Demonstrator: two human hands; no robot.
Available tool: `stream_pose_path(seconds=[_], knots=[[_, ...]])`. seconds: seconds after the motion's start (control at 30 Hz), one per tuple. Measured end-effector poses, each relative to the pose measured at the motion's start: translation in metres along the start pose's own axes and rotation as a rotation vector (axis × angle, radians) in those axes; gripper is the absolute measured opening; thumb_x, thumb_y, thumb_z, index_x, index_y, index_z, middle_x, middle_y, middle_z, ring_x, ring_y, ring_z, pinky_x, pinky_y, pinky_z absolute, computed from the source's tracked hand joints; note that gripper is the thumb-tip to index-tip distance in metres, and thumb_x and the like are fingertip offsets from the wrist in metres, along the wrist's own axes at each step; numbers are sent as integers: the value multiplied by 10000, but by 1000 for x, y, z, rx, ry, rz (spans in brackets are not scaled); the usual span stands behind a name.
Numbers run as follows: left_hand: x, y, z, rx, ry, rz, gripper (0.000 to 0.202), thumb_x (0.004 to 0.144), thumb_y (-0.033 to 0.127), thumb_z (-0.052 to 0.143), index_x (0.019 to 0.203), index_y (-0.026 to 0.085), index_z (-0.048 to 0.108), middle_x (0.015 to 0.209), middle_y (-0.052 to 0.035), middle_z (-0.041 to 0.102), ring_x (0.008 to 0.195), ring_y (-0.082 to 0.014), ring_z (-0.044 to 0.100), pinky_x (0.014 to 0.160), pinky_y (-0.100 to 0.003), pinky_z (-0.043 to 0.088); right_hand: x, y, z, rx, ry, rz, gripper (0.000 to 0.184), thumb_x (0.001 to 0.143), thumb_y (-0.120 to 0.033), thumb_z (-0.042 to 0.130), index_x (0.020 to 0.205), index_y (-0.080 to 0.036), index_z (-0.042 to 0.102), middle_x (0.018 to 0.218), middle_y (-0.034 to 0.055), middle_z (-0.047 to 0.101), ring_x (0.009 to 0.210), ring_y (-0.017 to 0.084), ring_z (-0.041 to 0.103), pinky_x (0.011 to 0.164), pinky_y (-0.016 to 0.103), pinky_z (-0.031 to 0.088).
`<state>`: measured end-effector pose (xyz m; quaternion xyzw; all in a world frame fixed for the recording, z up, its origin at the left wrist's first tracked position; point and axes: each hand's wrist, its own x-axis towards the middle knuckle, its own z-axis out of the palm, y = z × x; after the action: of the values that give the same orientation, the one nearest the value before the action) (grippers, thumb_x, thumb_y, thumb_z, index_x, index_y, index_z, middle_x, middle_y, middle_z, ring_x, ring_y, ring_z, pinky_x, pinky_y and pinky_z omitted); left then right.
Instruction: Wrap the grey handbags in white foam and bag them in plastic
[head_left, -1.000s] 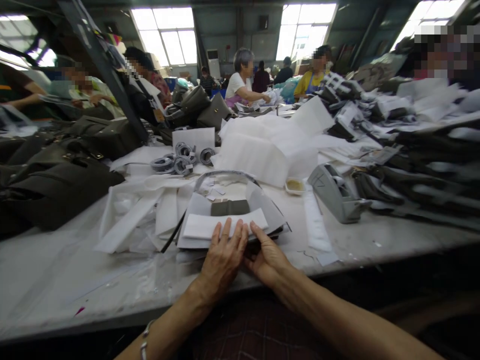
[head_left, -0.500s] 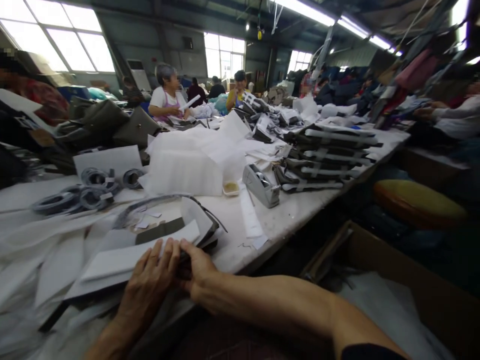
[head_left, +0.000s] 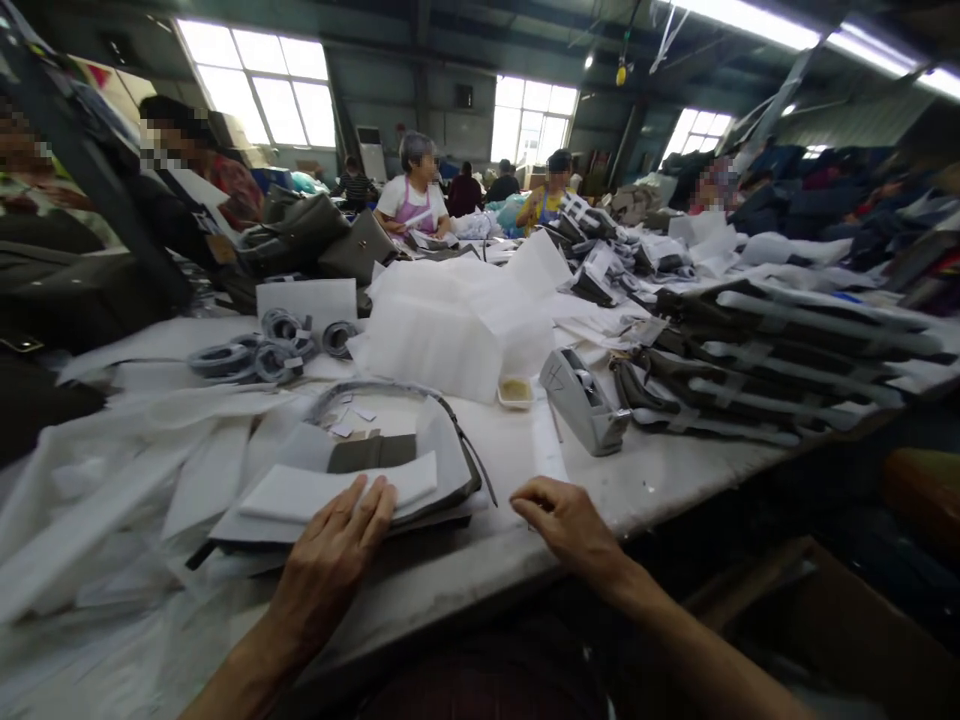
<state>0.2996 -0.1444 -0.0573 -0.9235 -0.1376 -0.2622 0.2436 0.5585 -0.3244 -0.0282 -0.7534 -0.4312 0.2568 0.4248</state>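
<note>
My left hand (head_left: 330, 560) lies flat, fingers stretched out, on a white foam sheet (head_left: 330, 490) that covers a dark olive bag piece (head_left: 373, 452) near the table's front edge. My right hand (head_left: 566, 520) hovers over the white tabletop (head_left: 660, 470) to the right of the stack, fingers curled inward; I see nothing in them. A thin dark strap (head_left: 465, 440) curves round the stack's right side.
A grey tape dispenser (head_left: 583, 400) and a small tray (head_left: 515, 391) stand behind my right hand. White foam bags (head_left: 450, 320), tape rolls (head_left: 262, 352), dark handbags (head_left: 307, 235) and stacked wrapped pieces (head_left: 765, 350) crowd the table. Other people work at the far end.
My right hand has left the stack and moved right onto bare table. The left hand stays on the foam sheet. The camera swung right, then back left.
</note>
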Motion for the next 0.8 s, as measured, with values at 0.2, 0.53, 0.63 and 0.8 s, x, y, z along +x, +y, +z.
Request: stream_pose_path(seconds=[0.2, 0.53, 0.63, 0.8], knots=[[-5, 7, 9, -8, -3, -63, 436, 985, 61, 315, 1310, 167, 585, 1368, -66, 605, 1295, -273, 534, 1076, -404, 396, 59, 24, -39, -399, 122, 30, 304, 920, -452, 523, 940, -203, 697, 736, 28, 676, 726, 209, 639, 708, 309, 451], [-4, 10, 7, -26, -17, -71, 427, 1003, 69, 300, 1302, 147, 595, 1369, -75, 604, 1304, -283, 521, 1083, -408, 384, 184, 26, -35, -757, -34, 170, 373, 925, -456, 596, 1135, -152, 649, 1071, 102, 700, 1008, 243, 654, 927, 465, 477], [-3, 12, 9, -54, 29, -114, 437, 1013, 80, 267, 1274, 148, 611, 1340, -74, 624, 1284, -282, 539, 1077, -414, 385, 185, 29, -40, -755, -8, 177, 426, 913, -458, 603, 1220, -165, 625, 1033, 91, 716, 929, 230, 678, 873, 427, 504], [-1, 9, 6, -19, 10, -52, 411, 1014, 97, 292, 1277, 124, 606, 1344, -96, 619, 1267, -294, 554, 1050, -411, 406, 145, 34, -62, -637, 32, 105, 474, 891, -415, 572, 1316, -208, 604, 828, 20, 746, 598, 174, 668, 718, 323, 508]])
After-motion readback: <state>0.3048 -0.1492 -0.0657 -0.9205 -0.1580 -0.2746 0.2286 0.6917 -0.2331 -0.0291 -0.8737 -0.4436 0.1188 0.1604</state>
